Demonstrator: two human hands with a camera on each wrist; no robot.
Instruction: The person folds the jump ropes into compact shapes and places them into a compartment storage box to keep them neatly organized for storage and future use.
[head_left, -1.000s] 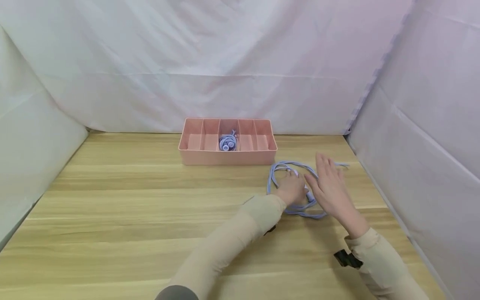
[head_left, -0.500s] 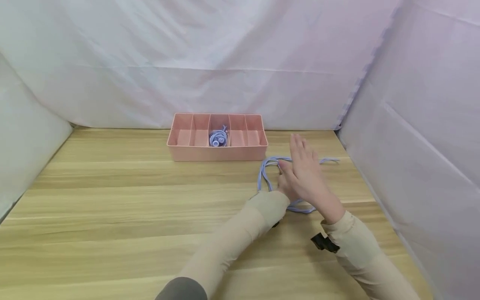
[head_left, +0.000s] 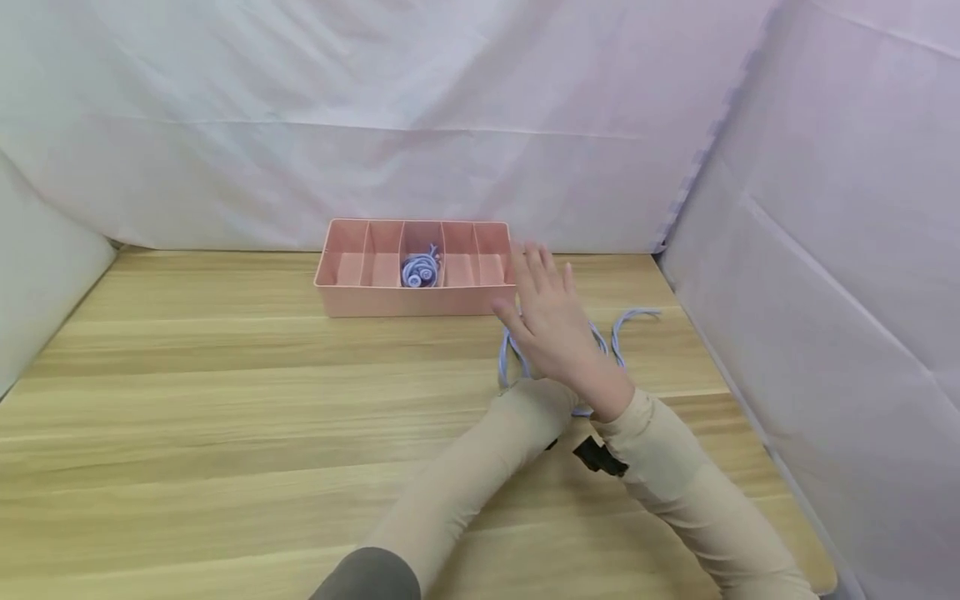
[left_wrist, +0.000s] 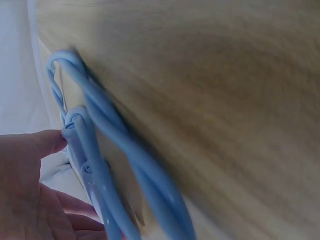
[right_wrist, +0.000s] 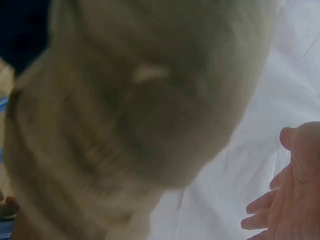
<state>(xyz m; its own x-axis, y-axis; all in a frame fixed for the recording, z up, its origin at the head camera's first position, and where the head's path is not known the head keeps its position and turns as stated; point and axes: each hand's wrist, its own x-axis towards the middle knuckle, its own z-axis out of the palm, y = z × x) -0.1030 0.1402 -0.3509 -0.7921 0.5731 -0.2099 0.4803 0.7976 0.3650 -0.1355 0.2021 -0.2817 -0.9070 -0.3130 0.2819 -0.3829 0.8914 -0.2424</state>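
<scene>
A light blue jump rope (head_left: pixel 503 360) lies in loose loops on the table to the right of the pink box. In the left wrist view, my left hand (left_wrist: pixel 27 182) has its thumb against the end of a cylindrical handle (left_wrist: pixel 75 142), with fingers curled on the far side. The glossy rope runs twisted beside it. My right hand (head_left: pixel 551 325) hides most of the left hand and part of the rope in the head view. It is held above them with its fingers straight and spread, holding nothing.
The pink box (head_left: pixel 412 302), split into compartments, stands at the back of the wooden table (head_left: pixel 225 417). A coiled blue rope with round ends (head_left: pixel 418 272) lies in its middle compartment. White cloth (head_left: pixel 787 292) hangs behind and along both sides.
My right hand has moved left, crossing over my left hand and covering it. The head view has shifted, so the box appears further left. The left hand stays at the rope.
</scene>
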